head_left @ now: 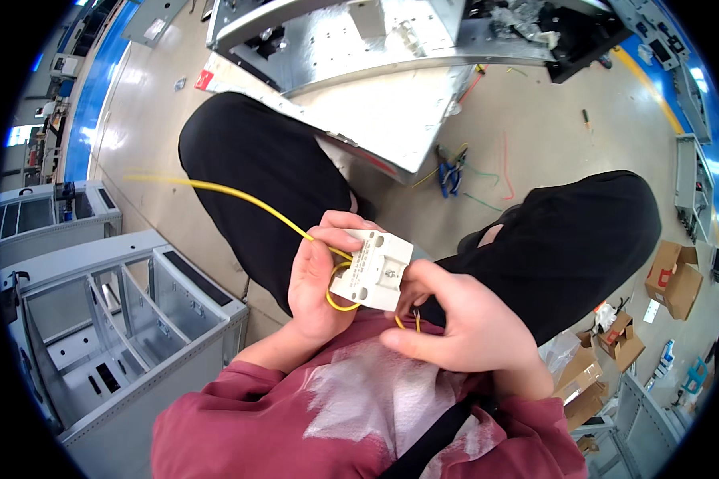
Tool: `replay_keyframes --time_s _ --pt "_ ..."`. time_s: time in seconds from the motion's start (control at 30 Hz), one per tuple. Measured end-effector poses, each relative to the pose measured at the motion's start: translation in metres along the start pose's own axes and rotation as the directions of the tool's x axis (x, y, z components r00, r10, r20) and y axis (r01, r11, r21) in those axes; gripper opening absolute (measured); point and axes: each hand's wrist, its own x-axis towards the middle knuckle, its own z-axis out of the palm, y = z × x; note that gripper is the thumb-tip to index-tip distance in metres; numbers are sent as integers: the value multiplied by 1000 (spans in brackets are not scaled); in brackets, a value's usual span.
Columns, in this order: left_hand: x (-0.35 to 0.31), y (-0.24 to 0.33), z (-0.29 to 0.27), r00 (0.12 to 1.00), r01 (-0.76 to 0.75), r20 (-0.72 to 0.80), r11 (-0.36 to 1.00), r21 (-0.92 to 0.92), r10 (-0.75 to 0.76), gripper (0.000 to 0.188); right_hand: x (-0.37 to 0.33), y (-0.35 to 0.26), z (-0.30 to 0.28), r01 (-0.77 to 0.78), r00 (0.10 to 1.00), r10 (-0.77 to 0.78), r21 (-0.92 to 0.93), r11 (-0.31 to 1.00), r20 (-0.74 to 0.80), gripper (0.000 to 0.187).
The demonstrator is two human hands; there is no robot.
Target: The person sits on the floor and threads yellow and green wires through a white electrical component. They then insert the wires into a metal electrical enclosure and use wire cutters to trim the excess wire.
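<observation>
My left hand [318, 281] is closed round the left side of a white plastic electrical block [382, 270]. The block is tilted, with round holes near its corners, printing on its face and a recess with a small metal part. A yellow wire [252, 199] runs from the far left to the block and loops [331, 294] beside it, against my left fingers. At the block's right edge, my right hand [463, 323] is closed, index finger bent, with a short length of yellow wire [408, 322] showing between fingers and thumb. What the curled fingers cover there is hidden.
A metal cabinet frame [375, 68] stands ahead of my knees. Blue-handled pliers [450, 171] and red and green wire scraps [506, 164] lie on the floor. Grey metal enclosures [128, 319] stand at left; cardboard boxes [673, 279] are at right.
</observation>
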Motion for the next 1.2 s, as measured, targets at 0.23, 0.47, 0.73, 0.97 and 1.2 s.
replay_keyframes --time_s 0.23,0.47,0.73,0.97,1.2 --pt "-33 -6 -15 945 -201 -261 979 20 199 37 49 16 58 181 969 -231 -381 907 -87 67" --pt "-62 2 -38 894 -284 -344 957 62 288 36 76 25 75 293 954 -283 -504 813 98 47" --pt "-126 11 -63 750 -64 -570 895 441 335 29 94 40 92 397 915 -258 -590 703 309 40" --pt "-130 11 -67 707 -150 -642 951 272 296 25 106 46 102 528 849 -293 -679 510 439 23" --pt "-122 0 -60 678 -198 -649 936 293 346 23 119 43 91 547 836 -265 -700 458 480 19"
